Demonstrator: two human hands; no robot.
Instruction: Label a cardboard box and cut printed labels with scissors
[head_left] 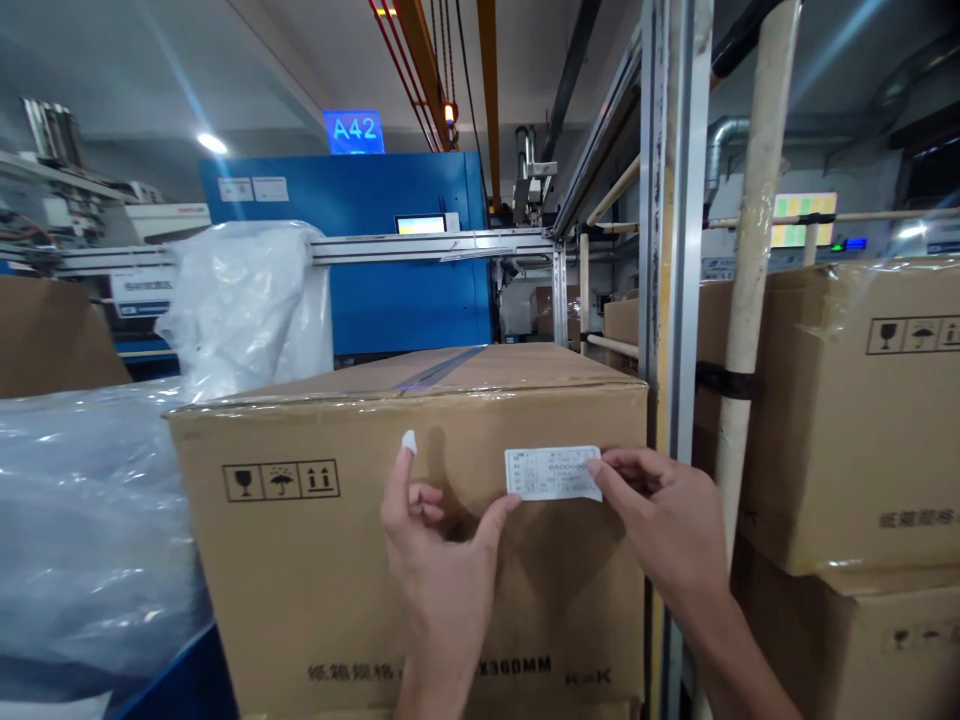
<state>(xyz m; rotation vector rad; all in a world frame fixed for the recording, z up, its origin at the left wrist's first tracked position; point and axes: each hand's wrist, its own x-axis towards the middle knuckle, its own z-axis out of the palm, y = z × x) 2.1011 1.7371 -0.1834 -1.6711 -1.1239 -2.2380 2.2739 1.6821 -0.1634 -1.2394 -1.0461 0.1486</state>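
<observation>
A white printed label (551,474) lies against the upper right of the front face of a large cardboard box (300,560). Thumb and fingers of my right hand (667,510) pinch the label's right edge. My left hand (442,550) is open, its thumb tip touching the label's lower left corner. On its raised index fingertip sits a small white piece (408,441), too small to identify. Clear tape and a dark strip (439,370) run along the box's top. Black handling symbols (281,481) are printed at the front's upper left.
Clear plastic bags (90,520) bulge at the left. A metal post (675,300) and a pale pipe (750,250) stand close on the right, before stacked cardboard boxes (870,430). Behind are a metal rail (435,245) and a blue machine (345,200) with an A42 sign.
</observation>
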